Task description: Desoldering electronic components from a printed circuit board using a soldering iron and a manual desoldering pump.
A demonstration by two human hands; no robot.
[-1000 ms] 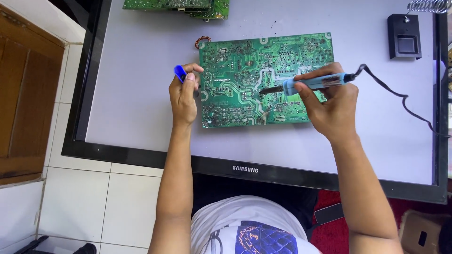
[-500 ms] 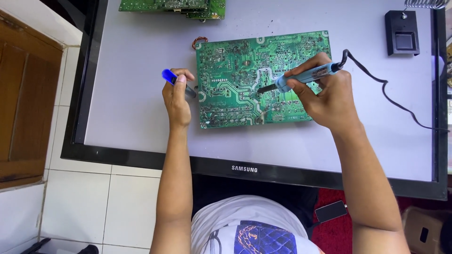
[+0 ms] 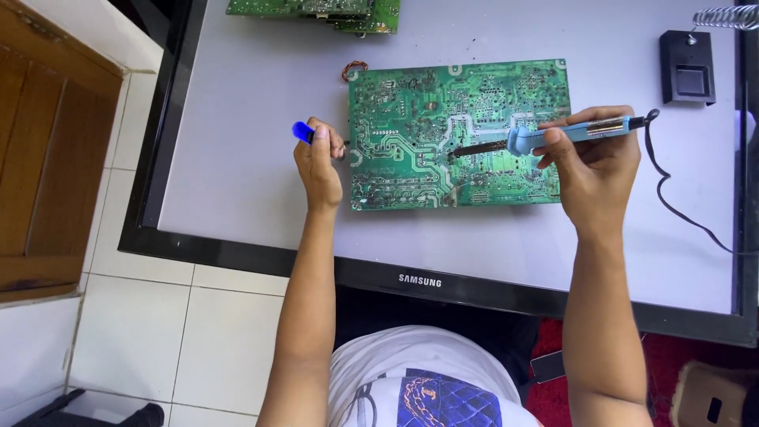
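Note:
A green circuit board (image 3: 419, 111) lies solder side up on a flat screen panel (image 3: 237, 142) used as a work surface. My right hand (image 3: 593, 166) grips a blue-handled soldering iron (image 3: 553, 136), whose dark tip rests on the board near its middle. My left hand (image 3: 318, 162) holds a small tool with a blue end (image 3: 302, 131) just off the board's left edge, its thin dark tip pointing toward the board.
A black soldering iron stand (image 3: 688, 75) with a coiled holder sits at the back right, and the iron's black cord (image 3: 680, 213) runs across the panel. More green boards (image 3: 316, 9) lie at the far edge. White floor tiles (image 3: 198, 332) and wooden furniture (image 3: 39, 142) are on the left.
My left hand has drawn back to the left, off the board, with the blue tool. The right hand keeps the iron's tip on the board.

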